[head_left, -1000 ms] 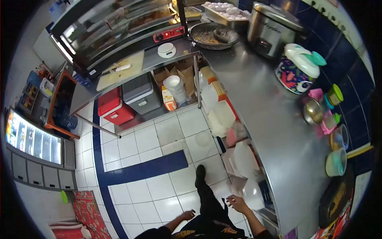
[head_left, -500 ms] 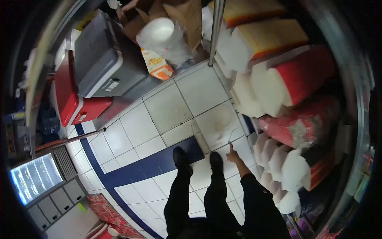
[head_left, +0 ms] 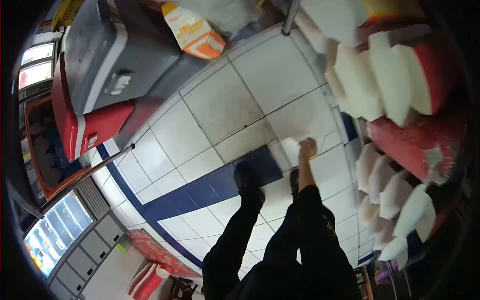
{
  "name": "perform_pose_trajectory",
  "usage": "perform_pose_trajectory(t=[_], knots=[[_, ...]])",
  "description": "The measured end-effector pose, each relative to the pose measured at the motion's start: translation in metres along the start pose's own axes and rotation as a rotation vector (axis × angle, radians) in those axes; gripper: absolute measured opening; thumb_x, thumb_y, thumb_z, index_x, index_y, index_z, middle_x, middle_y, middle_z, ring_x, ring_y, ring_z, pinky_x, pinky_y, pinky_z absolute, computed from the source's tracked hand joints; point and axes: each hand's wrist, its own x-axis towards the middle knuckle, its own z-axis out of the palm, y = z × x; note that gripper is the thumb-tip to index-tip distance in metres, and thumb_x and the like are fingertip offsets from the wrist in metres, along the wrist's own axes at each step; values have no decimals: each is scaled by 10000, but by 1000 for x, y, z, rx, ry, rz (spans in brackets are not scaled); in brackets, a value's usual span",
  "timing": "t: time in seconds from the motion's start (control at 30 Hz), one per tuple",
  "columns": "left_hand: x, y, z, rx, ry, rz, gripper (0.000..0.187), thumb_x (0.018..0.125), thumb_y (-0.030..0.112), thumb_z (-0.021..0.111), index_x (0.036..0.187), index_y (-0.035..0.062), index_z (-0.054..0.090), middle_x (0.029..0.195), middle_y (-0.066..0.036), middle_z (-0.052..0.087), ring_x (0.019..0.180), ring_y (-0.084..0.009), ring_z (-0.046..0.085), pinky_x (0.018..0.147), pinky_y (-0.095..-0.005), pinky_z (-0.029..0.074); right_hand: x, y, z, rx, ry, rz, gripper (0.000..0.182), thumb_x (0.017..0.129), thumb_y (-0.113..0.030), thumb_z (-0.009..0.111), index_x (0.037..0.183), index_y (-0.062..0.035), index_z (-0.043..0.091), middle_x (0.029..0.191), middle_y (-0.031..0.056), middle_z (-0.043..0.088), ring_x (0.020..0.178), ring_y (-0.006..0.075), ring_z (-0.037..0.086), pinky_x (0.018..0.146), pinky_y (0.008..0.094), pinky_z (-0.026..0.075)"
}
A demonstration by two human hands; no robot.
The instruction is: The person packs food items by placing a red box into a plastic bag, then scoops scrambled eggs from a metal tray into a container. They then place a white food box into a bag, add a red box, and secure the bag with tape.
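Observation:
My right hand (head_left: 308, 148) reaches out over the tiled floor at the end of a black sleeve, its fingers curled and blurred. Beside the fingertips is a pale, thin white thing (head_left: 289, 146), which looks held by them; it blends with the white tiles and its kind cannot be made out. My left hand is out of view. Below are my two legs in black trousers and a dark shoe (head_left: 243, 176) on the blue floor strip (head_left: 210, 192).
On the right, shelves hold stacked white foam-like pieces (head_left: 387, 75) and a red plastic-wrapped pack (head_left: 407, 145). Grey (head_left: 135, 65) and red (head_left: 105, 125) coolers stand at upper left, beside an orange-and-white carton (head_left: 195, 31). A lit display (head_left: 59, 232) is at lower left.
My right hand has moved forward and its extended finger has curled in. The view has shifted, so the coolers and carton sit higher and the shelves lie farther right.

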Motion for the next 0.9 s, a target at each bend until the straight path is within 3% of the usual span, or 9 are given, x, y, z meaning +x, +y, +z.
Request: perform_pose_trajectory(t=[0.1, 0.17, 0.2, 0.37, 0.47, 0.5, 0.57, 0.7, 0.9], knots=[[46, -3, -65, 46, 175, 84, 225, 815, 222, 449, 904, 85, 604, 833, -113, 611, 739, -271, 602, 611, -431, 481, -108, -87, -84, -595, -248, -441, 278, 845, -253, 427, 687, -66, 559, 682, 139, 593, 668, 250, 578, 613, 387, 445], [86, -11, -152, 94, 325, 93, 224, 814, 221, 450, 905, 84, 603, 833, -115, 611, 736, -274, 602, 609, -430, 481, -162, -191, -153, 365, -686, -41, 167, 822, -115, 481, 667, -59, 502, 626, 116, 554, 450, 192, 531, 442, 328, 438], [99, -17, -193, 117, 400, 86, 224, 813, 220, 451, 905, 84, 602, 834, -116, 611, 735, -275, 602, 608, -430, 481, -183, -241, -179, 68, -688, -357, 99, 772, -24, 498, 676, -48, 485, 617, 66, 529, 457, 166, 528, 435, 297, 439], [99, -41, -356, 138, 683, 12, 221, 810, 215, 455, 908, 80, 599, 836, -120, 610, 727, -282, 602, 603, -430, 481, -214, -511, -287, 26, -744, -410, 372, 685, -43, 641, 966, -62, 398, 699, 91, 597, 583, 142, 603, 488, 270, 460], [66, -59, -421, 71, 757, -21, 220, 809, 213, 457, 910, 78, 598, 837, -122, 610, 723, -286, 602, 600, -429, 481, -162, -636, -299, 528, -830, -167, 440, 715, 64, 586, 1026, -84, 312, 591, 59, 503, 495, 167, 565, 419, 282, 455], [38, -67, -462, -265, 1067, 23, 229, 808, 192, 459, 956, 64, 578, 834, -148, 603, 737, -314, 597, 623, -444, 478, -163, -695, -309, 798, -890, -389, 433, 721, 110, 540, 1027, -85, 303, 605, 55, 470, 467, 163, 520, 390, 281, 450], [-35, -53, -543, -652, 1460, -2, 136, 824, 124, 537, 934, 47, 554, 762, -123, 591, 673, -239, 602, 617, -343, 488, -132, -767, -294, 657, -681, -639, 422, 710, 117, 514, 1016, -97, 317, 644, 51, 436, 485, 156, 499, 357, 306, 443], [-136, -85, -614, -1278, 1562, 353, 113, 861, 119, 558, 928, 30, 541, 738, -13, 542, 665, -91, 548, 622, -234, 476, -52, -865, -220, 387, -322, -631, 393, 653, 36, 618, 953, -36, 375, 771, 145, 566, 489, 231, 585, 377, 338, 475], [-259, -184, -662, -1210, 1710, 320, 114, 902, 127, 498, 951, 25, 513, 865, -39, 538, 742, -93, 545, 665, -233, 471, -52, -936, -168, 21, -33, -396, 371, 653, -12, 636, 959, 56, 437, 701, 145, 571, 492, 244, 607, 360, 344, 499]])
